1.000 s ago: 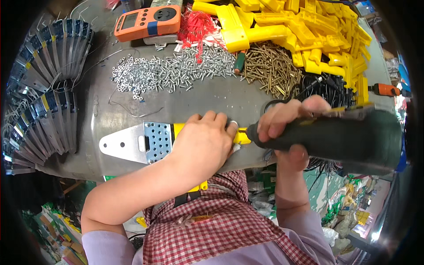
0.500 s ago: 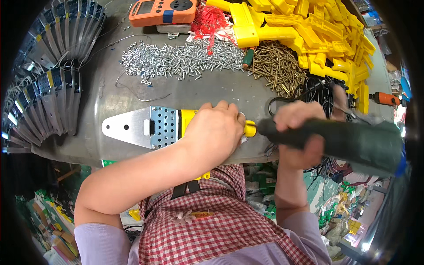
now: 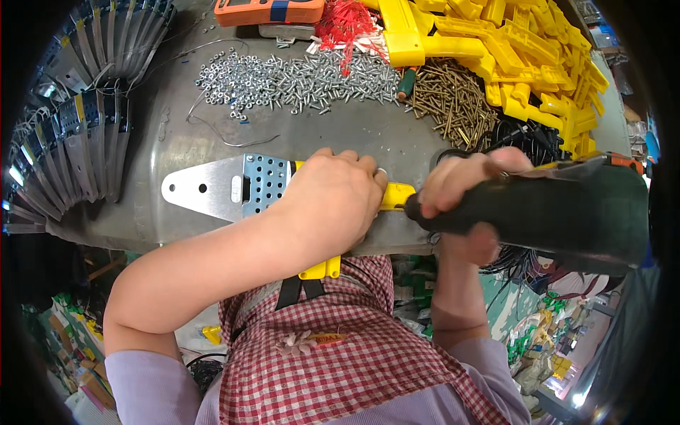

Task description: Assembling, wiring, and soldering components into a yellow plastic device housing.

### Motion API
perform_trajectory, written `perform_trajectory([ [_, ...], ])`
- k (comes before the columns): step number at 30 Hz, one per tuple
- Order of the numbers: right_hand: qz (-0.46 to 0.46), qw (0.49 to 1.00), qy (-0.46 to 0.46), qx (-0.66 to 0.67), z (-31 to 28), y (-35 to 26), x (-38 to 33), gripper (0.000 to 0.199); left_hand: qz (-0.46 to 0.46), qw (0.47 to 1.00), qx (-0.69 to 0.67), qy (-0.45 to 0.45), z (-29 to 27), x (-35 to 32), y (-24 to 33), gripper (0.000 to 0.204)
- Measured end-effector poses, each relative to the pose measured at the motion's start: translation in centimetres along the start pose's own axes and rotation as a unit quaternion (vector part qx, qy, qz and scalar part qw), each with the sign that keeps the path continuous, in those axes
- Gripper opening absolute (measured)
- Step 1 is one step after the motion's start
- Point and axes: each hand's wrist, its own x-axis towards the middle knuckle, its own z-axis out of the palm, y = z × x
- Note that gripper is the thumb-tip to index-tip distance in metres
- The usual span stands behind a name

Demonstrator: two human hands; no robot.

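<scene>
My left hand (image 3: 329, 195) is wrapped over the yellow plastic handle (image 3: 398, 196) of a flat tool lying on the bench. From the handle's left side sticks out a perforated blue-grey metal bracket (image 3: 265, 180) with a tapered silver plate (image 3: 205, 189) that has holes in it. My right hand (image 3: 460, 195) grips a dark green power screwdriver (image 3: 559, 216), held level with its nose pointing left. That nose meets the right end of the yellow handle; the exact contact spot is too small to make out. My left fingertips are partly hidden.
Beyond my hands lie loose nuts (image 3: 230, 79), silver screws (image 3: 329, 79), brass-coloured screws (image 3: 450, 99) and a green-handled tool (image 3: 406, 83). Yellow plastic shells (image 3: 510, 49) pile up at far right, beside black cables (image 3: 528, 138). Fanned metal plates (image 3: 81, 149) stand at left; an orange meter (image 3: 269, 10) sits behind.
The screwdriver's nose has come closer to the handle's end, and its body now lies more level. My left hand keeps its hold. The view has shifted slightly.
</scene>
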Motion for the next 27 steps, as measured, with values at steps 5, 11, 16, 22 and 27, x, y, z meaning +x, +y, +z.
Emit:
perform_trajectory([
  [5,-0.014,0.998,0.050,-0.025,0.4,-0.1,0.0,0.078,0.009,0.999,-0.012,0.034,0.5,0.6,-0.2,0.032],
  [11,-0.053,0.997,0.059,0.002,3.1,-3.9,0.3,0.048,-0.032,0.993,-0.018,0.109,0.8,3.9,-1.1,0.026],
  [16,0.208,0.974,0.048,-0.070,4.4,-3.3,-3.6,0.050,-0.037,0.988,0.004,0.150,1.3,3.7,-0.7,0.027],
  [22,0.015,0.998,0.059,-0.029,5.4,-5.1,-0.4,0.092,-0.014,0.982,-0.014,0.189,1.5,3.3,-0.6,0.031],
  [27,0.030,0.999,-0.001,-0.031,5.8,-2.7,-1.4,0.067,-0.054,0.992,-0.032,0.107,0.3,2.5,-1.0,0.042],
])
